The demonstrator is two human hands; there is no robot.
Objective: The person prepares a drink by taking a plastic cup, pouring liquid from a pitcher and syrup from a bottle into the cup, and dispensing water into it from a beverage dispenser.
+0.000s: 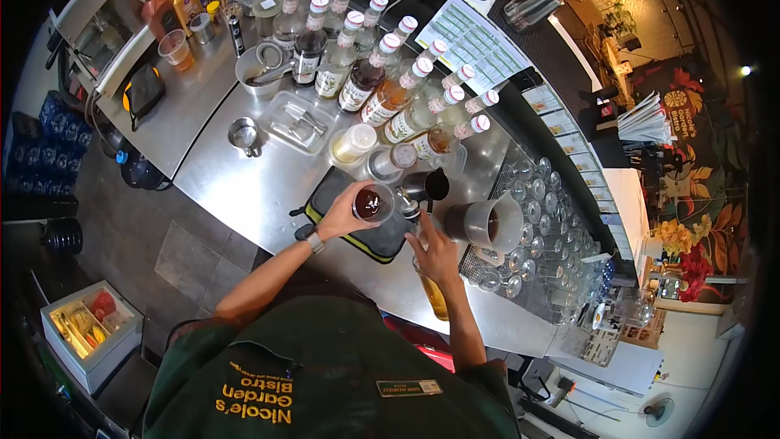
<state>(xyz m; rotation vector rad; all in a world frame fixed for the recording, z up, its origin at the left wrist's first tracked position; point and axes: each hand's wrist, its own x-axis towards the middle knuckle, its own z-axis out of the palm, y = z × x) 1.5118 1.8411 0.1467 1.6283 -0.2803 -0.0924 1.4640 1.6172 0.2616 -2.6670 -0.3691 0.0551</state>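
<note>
Above the brushed-steel counter (236, 199), the left hand (338, 216) is gripping a clear, round cup (373, 204) of dark liquid.
The right hand (439, 257) is reaching, fingers parted, to a small silvery metal piece (409, 210), its hold unclear; bumping the crowded black pitcher (424, 186) could spill liquid.

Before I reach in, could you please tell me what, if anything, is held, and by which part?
The left hand holds the clear cup of dark liquid by its side. Whether the right hand grips the metal piece beside it is unclear.
</note>
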